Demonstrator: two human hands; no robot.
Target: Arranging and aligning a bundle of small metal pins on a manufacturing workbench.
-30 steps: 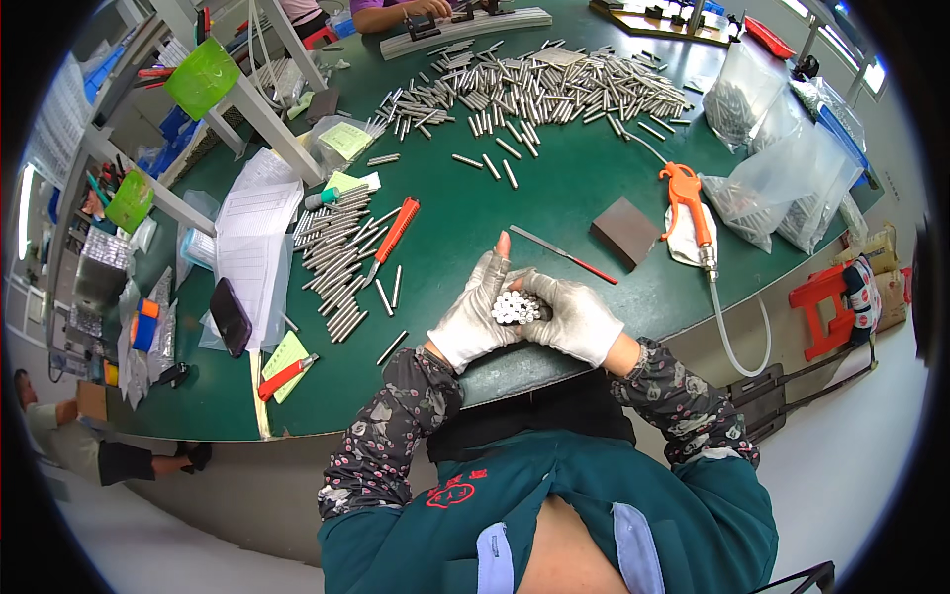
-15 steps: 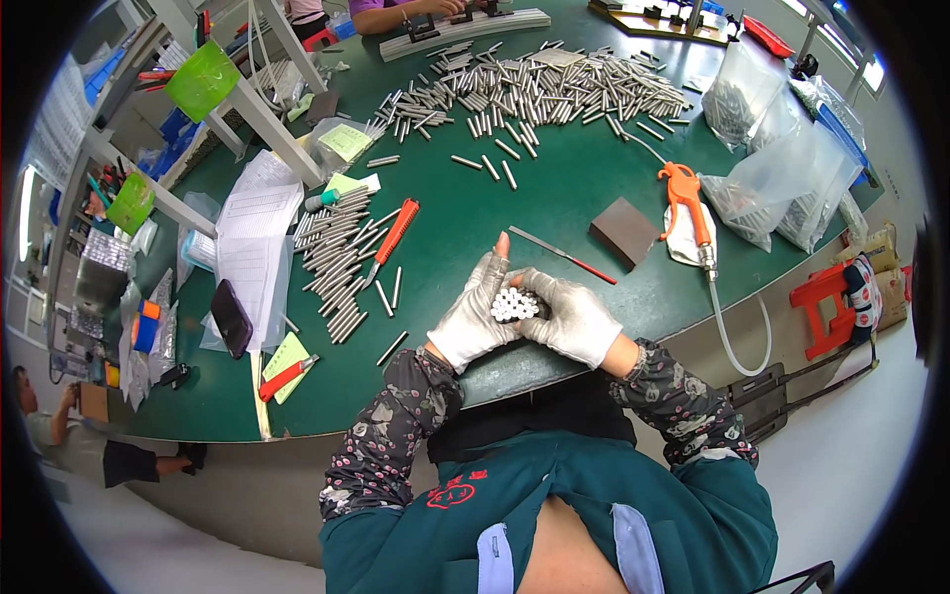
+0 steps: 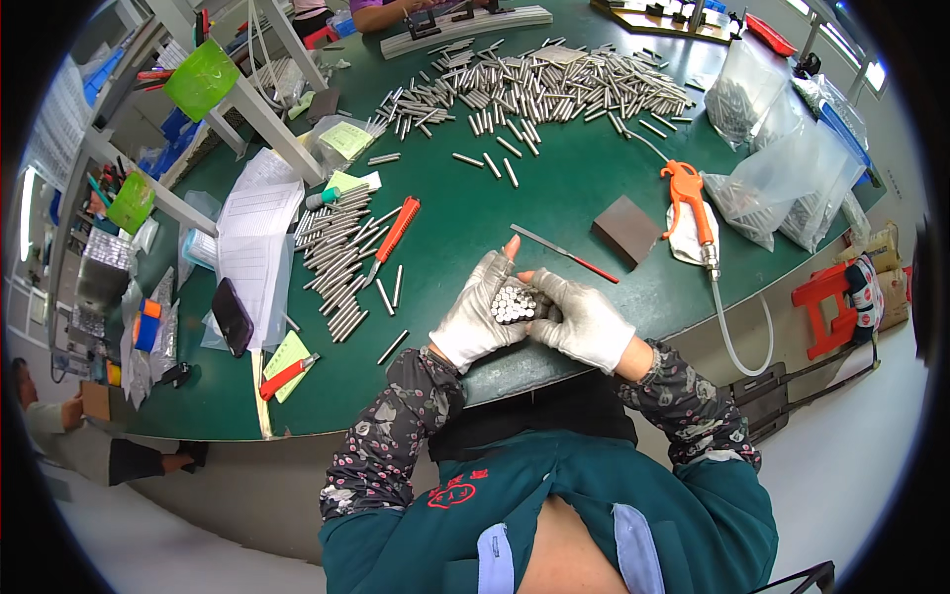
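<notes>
A bundle of short metal rods (image 3: 514, 304), their round ends facing up toward me, is gathered between my two gloved hands near the table's front edge. My left hand (image 3: 477, 315) wraps the bundle from the left, its bare thumb pointing up. From the right, my right hand (image 3: 584, 319) closes round it with fingers curled. Just beyond my hands lies a thin file with a red handle (image 3: 566, 254). A brown block (image 3: 626, 233) rests to the right of the file. Left of my hands, several rods (image 3: 336, 252) lie side by side in a rough stack.
A large heap of rods (image 3: 534, 84) spreads across the far table. An orange air gun (image 3: 685, 198) with a hose lies right, near plastic bags of rods (image 3: 742, 203). On the left are a red utility knife (image 3: 398, 228), papers (image 3: 259, 208) and a phone (image 3: 233, 317). Another person's arm (image 3: 386, 14) is at the far side.
My right hand has shifted slightly right and turned on the bundle, covering its right side differently. A person at the far left has moved slightly. The table items stay put.
</notes>
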